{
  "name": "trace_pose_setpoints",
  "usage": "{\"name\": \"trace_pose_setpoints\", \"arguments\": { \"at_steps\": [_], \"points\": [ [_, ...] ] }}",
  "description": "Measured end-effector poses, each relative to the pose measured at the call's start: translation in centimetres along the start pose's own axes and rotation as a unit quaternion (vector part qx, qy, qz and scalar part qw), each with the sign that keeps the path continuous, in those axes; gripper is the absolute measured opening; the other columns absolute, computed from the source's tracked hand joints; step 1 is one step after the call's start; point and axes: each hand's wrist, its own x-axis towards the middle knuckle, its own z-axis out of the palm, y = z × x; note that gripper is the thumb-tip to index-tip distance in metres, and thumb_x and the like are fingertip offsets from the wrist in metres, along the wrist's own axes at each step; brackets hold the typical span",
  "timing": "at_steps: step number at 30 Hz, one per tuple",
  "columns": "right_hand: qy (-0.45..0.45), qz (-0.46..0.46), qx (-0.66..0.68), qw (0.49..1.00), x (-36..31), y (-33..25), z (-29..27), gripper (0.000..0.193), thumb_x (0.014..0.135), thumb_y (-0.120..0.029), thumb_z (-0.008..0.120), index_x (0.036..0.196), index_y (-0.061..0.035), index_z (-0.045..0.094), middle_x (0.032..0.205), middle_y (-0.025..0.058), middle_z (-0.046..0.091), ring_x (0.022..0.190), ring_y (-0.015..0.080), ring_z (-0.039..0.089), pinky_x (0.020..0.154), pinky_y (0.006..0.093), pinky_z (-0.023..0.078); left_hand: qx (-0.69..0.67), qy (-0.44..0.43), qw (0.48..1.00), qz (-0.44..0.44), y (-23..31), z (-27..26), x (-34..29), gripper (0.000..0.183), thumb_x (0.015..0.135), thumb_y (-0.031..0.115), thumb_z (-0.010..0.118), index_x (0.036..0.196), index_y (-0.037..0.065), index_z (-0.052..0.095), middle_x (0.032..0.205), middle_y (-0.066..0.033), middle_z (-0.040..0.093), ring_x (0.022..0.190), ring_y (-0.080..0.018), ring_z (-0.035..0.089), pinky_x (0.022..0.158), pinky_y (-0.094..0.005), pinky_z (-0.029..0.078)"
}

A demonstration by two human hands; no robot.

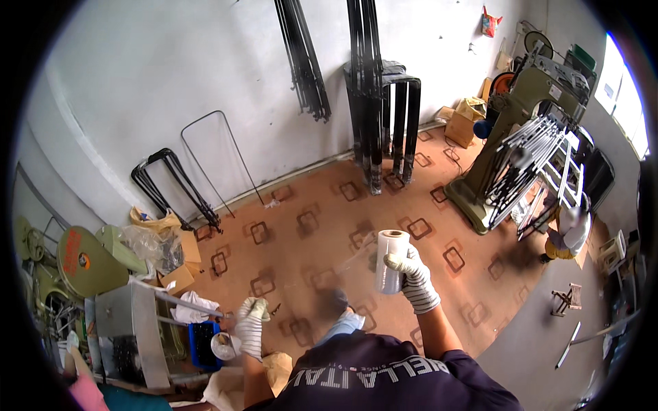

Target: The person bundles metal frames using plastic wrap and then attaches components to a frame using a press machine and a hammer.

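Right hand [415,277] grasping translucent, brown-cored stretch-film roll [388,272]; left hand [251,325] curling fingers [256,307], can't tell on what; shirt [329,392] showing pale lettering [393,375].

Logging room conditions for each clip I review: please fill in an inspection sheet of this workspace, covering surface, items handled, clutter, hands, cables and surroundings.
Surface: reddish-brown patterned floor; plain grey floor at right.
Items handled: roll of clear film, held roughly upright.
Clutter: cardboard box by the wall; blue crate with dark contents, lower left.
Hands: both gloved; right hand grips the roll; left hand has its fingers curled, contents unclear.
Cables: apparently a thin dark cord near the cardboard box.
Surroundings: white wall, black metal frames along it; large green machine and another person at right.
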Motion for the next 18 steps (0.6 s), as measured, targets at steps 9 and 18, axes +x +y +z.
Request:
{"name": "trace_pose_setpoints", "arguments": {
  "at_steps": [9,18],
  "points": [
    [0.034,-0.098,-0.152,0.983,18.7,-6.8,-0.9,0.061,0.059,-0.028,0.077,0.109,-0.0026,0.052,0.089,0.0055,0.059,0.081,0.0146,0.056,0.074,0.0288,0.046,-0.039,-0.114,0.987,0.109,13.2,13.4,23.6,0.012,0.084,0.01,0.058,0.095,0.007,0.06,0.071,0.0045,0.052,0.061,-0.0037,0.046,0.056,-0.0179,0.038],
    [0.02,-0.199,-0.401,0.894,39.2,-10.9,-3.6,0.054,0.057,-0.02,0.078,0.104,-0.0038,0.058,0.122,0.0102,0.042,0.106,0.0197,0.048,0.088,0.0318,0.043,0.11,-0.233,0.94,0.224,22.5,24.1,49.3,0.025,0.08,0.006,0.061,0.105,0.007,0.057,0.089,0.0021,0.061,0.077,-0.0055,0.055,0.076,-0.0208,0.045]
  ]
}}
